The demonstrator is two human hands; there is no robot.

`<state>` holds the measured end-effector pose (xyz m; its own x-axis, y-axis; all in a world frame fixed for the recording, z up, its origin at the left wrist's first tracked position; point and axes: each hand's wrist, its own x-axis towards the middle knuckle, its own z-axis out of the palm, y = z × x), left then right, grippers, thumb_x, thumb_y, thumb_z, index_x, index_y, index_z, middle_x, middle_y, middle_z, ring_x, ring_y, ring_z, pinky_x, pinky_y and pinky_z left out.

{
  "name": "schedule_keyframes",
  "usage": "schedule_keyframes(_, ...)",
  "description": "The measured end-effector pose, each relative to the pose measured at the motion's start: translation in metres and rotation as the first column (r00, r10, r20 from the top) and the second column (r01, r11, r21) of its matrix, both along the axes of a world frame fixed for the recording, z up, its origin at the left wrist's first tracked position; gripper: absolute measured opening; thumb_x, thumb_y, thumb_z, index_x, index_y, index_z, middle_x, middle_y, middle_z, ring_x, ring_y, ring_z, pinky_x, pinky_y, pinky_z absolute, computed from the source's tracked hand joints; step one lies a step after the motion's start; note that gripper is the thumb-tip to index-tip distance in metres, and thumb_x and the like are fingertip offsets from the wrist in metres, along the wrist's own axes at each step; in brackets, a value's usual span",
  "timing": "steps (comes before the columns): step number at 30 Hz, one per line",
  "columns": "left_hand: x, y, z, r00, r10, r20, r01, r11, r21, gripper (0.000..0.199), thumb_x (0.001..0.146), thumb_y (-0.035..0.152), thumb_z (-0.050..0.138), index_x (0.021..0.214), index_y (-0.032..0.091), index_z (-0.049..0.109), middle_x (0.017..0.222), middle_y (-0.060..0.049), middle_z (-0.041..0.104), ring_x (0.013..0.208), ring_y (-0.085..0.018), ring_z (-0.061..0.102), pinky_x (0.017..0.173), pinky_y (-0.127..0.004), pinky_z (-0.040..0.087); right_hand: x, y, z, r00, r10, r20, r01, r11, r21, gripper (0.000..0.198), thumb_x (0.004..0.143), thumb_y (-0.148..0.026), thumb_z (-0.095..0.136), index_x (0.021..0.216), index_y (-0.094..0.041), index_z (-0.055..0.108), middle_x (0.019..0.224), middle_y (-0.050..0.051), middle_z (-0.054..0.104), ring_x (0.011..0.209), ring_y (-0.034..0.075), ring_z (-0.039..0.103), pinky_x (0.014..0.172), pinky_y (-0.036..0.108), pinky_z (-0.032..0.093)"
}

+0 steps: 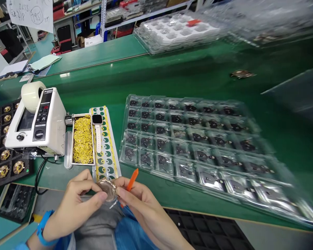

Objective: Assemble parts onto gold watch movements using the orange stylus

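Observation:
Close to my body, just past the bench's front edge, a small round metallic part (108,191) with a shiny rim is gripped between both hands. My left hand (80,199) pinches its left side with thumb and forefinger; a blue band circles that wrist. On the other side my right hand (135,198) closes on the rim and also keeps an orange pointed stick (132,180) between its fingers. A bit of clear film hangs below the part. Beyond the hands lies a sheet of yellow-and-green die-cut stickers (108,152), with a white-strapped smartwatch (97,119) on it.
A white tape dispenser (45,125) stands left, beside a box of yellow rings (82,139). Black trays with gold round parts (5,155) sit farther left. A clear compartment tray (169,173) with dark parts spreads right. Stacked plastic trays (177,31) stand behind.

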<state>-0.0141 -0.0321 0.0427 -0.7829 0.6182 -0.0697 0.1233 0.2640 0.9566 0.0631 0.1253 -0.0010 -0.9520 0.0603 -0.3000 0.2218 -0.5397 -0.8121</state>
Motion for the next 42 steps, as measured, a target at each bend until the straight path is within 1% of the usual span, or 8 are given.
schedule_keyframes(14,-0.001,0.003,-0.005,0.999,0.035,-0.018,-0.035,0.999,-0.021,0.023,0.082,0.026,0.063,0.061,0.017,0.066,0.064,0.002,0.040,0.058,-0.012,0.036,0.052,-0.024,0.027,-0.003,-0.002,0.000,1.000,-0.013,-0.014,0.014,0.999,0.032,0.046,0.079,-0.060,0.074,0.070,-0.017,0.059,0.065,-0.001,0.046,0.061,0.014,0.036,0.058,0.024,0.031)
schedule_keyframes(22,0.002,0.006,-0.015,0.982,0.077,-0.170,-0.092,0.992,-0.081,0.022,0.083,0.022,0.059,0.062,0.017,0.059,0.066,0.001,0.041,0.060,-0.013,0.038,0.054,-0.024,0.028,-0.005,-0.006,-0.003,0.995,-0.074,-0.066,0.083,0.987,0.140,0.048,0.080,-0.063,0.070,0.068,-0.018,0.057,0.061,-0.002,0.042,0.058,0.014,0.035,0.057,0.024,0.032)
schedule_keyframes(26,0.002,0.008,-0.018,0.973,0.062,-0.224,-0.091,0.988,-0.122,0.023,0.084,0.022,0.059,0.061,0.017,0.055,0.067,0.002,0.043,0.061,-0.012,0.043,0.055,-0.023,0.031,-0.005,-0.006,-0.004,0.994,-0.084,-0.066,0.093,0.985,0.142,0.046,0.080,-0.062,0.071,0.071,-0.018,0.060,0.063,-0.001,0.045,0.058,0.015,0.036,0.057,0.024,0.033)
schedule_keyframes(30,-0.002,0.003,-0.015,0.925,0.108,-0.364,-0.189,0.963,-0.194,0.027,0.083,0.024,0.065,0.061,0.017,0.051,0.067,0.002,0.045,0.060,-0.012,0.045,0.056,-0.023,0.033,-0.004,-0.002,-0.003,0.992,-0.119,-0.039,0.123,0.984,0.125,0.046,0.079,-0.060,0.072,0.069,-0.018,0.060,0.065,-0.001,0.046,0.059,0.014,0.036,0.056,0.024,0.031)
schedule_keyframes(35,-0.007,-0.004,-0.011,0.882,0.262,-0.391,-0.276,0.961,0.021,0.015,0.086,0.019,0.064,0.071,0.020,0.062,0.068,0.002,0.049,0.063,-0.012,0.048,0.058,-0.023,0.038,-0.004,0.003,-0.004,0.996,-0.090,0.019,0.089,0.996,0.023,0.043,0.079,-0.057,0.076,0.073,-0.017,0.062,0.064,-0.001,0.045,0.060,0.013,0.035,0.056,0.022,0.030)
schedule_keyframes(37,-0.005,0.000,-0.012,0.914,0.228,-0.337,-0.195,0.972,0.130,0.005,0.083,0.020,0.069,0.082,0.024,0.072,0.085,-0.002,0.060,0.080,-0.016,0.058,0.072,-0.026,0.046,-0.005,0.001,-0.002,0.997,-0.074,0.027,0.075,0.997,-0.023,0.043,0.077,-0.056,0.078,0.070,-0.017,0.061,0.061,-0.002,0.044,0.058,0.013,0.034,0.056,0.022,0.032)
schedule_keyframes(40,0.001,0.011,-0.018,0.968,0.119,-0.220,-0.066,0.970,0.233,0.018,0.078,0.022,0.075,0.095,0.027,0.076,0.116,-0.009,0.062,0.107,-0.025,0.061,0.092,-0.036,0.048,-0.002,-0.007,0.003,0.992,-0.093,0.086,0.099,0.993,-0.068,0.045,0.070,-0.057,0.083,0.069,-0.017,0.063,0.061,-0.001,0.046,0.057,0.012,0.038,0.057,0.022,0.038)
schedule_keyframes(42,0.004,0.017,-0.023,0.986,0.067,-0.151,-0.019,0.953,0.301,0.022,0.076,0.027,0.078,0.098,0.025,0.076,0.119,-0.012,0.062,0.111,-0.029,0.061,0.095,-0.042,0.048,0.002,-0.012,0.004,0.983,-0.107,0.152,0.116,0.992,-0.053,0.046,0.066,-0.061,0.084,0.072,-0.018,0.068,0.064,0.002,0.052,0.058,0.015,0.046,0.058,0.025,0.044)
